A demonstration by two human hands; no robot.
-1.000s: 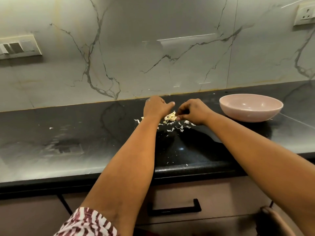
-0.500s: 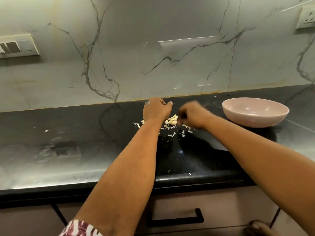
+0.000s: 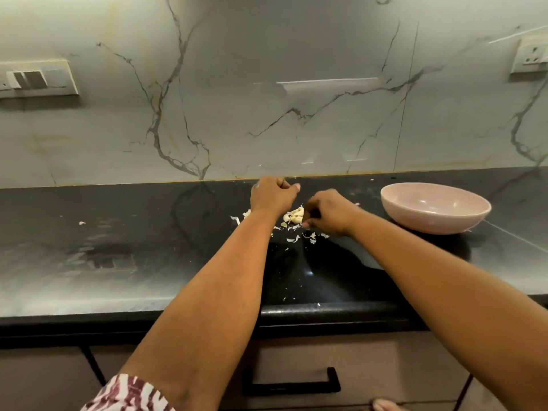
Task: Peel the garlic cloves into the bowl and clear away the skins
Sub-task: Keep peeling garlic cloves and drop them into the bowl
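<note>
Since the frame one second before, both hands had shifted a little: the left hand [image 3: 272, 195] had drawn back toward the wall, away from the garlic pile [image 3: 295, 216], and the right hand [image 3: 327, 213] had come down lower beside the pile, with its thumb tip close to the counter [image 3: 118, 247]. The whole view had also slid, so the bowl [image 3: 435, 207] appeared lower in the picture.

The left hand's grip was curled into a loose fist, thumb on top; whether it held a clove inside, I could not tell. The right hand's grip was bent, the fingers pressed together at the edge of the pile, and it seemed to pinch something small there, but the thing itself was hidden.

The garlic pile lay on the dark counter between the two hands, with the skins [image 3: 293, 239] scattered just in front of it and one scrap [image 3: 81, 223] far to the left. The pink bowl stood to the right, apart from the hands, and no clove showed in the visible part of it.

As I judged it, the peeling step was in hand. The next move called for freeing one clove and carrying it rightward to the bowl; the gathering of skins was not yet begun.
</note>
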